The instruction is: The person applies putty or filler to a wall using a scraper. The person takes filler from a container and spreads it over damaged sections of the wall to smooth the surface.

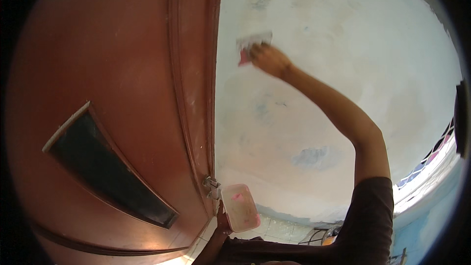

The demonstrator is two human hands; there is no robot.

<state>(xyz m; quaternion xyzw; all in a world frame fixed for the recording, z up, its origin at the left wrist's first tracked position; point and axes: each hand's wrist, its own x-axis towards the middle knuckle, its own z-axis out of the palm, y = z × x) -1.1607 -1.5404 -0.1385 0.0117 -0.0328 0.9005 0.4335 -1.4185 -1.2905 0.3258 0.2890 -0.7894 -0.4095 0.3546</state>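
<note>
High on a patchy whitish wall [279, 125], my right hand [270, 59] grips a broad scraper [255, 39] with a pinkish-red part at its side. The scraper's blade is up at the wall, slightly blurred; whether it presses flat cannot be made out. My right arm is stretched upward and bent at the elbow. Low down, my left hand [223, 222] holds a pale rectangular plastic container [244, 218] by its left side. Pink smears mark the container's inside and rim, and its open top faces me. Most of the left fingers are hidden behind it.
A reddish-brown wooden door [128, 62] with a dark glass panel [110, 169] stands at left; its metal latch [211, 183] is close to the container. At right is a window with a white grille [423, 171]. Below are floor tiles [272, 228] and an orange item [328, 241].
</note>
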